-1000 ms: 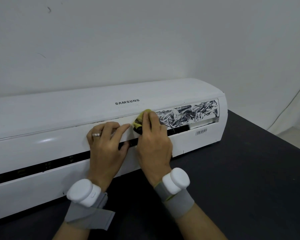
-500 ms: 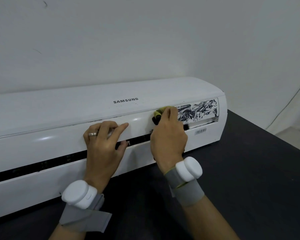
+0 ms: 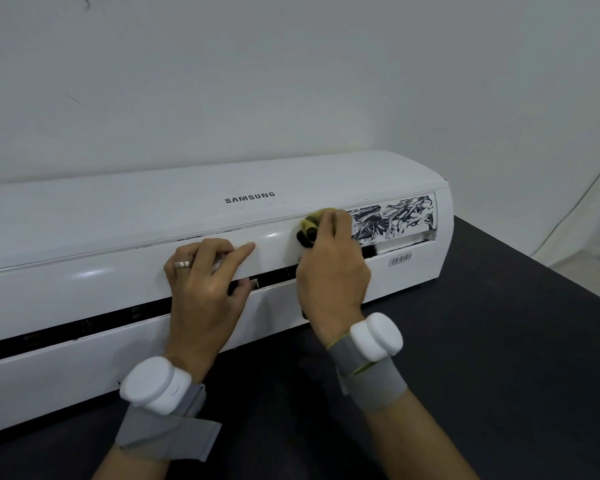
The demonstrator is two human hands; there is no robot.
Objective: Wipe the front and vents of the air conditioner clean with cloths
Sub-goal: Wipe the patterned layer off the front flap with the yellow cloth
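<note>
The air conditioner [image 3: 118,230], a long white unit with a SAMSUNG logo [image 3: 249,197], lies on its back edge along a dark table [image 3: 499,358], running from 9 o'clock of the view to about 3 o'clock. Near its right end the right hand [image 3: 333,275] grips a bunched cloth [image 3: 309,227] (yellow on top, black below) and presses it against the front flap [image 3: 118,282]. At 3 o'clock of the cloth, touching the fingers, lies a panel smeared with dark streaks [image 3: 395,220]; a barcode sticker [image 3: 400,259] sits at 4 o'clock. The left hand [image 3: 205,285], at 8 o'clock of the right and apart from it, holds the flap: index finger straight on its face, the others bent, thumb hooked at the dark vent slot [image 3: 84,323] beneath. A ring [image 3: 183,264] shows on one finger. Both wrists wear grey straps with white pods [image 3: 155,384]. A pale wall [image 3: 291,81] rises behind, and a thin cable [image 3: 575,202] hangs at 3 o'clock.
</note>
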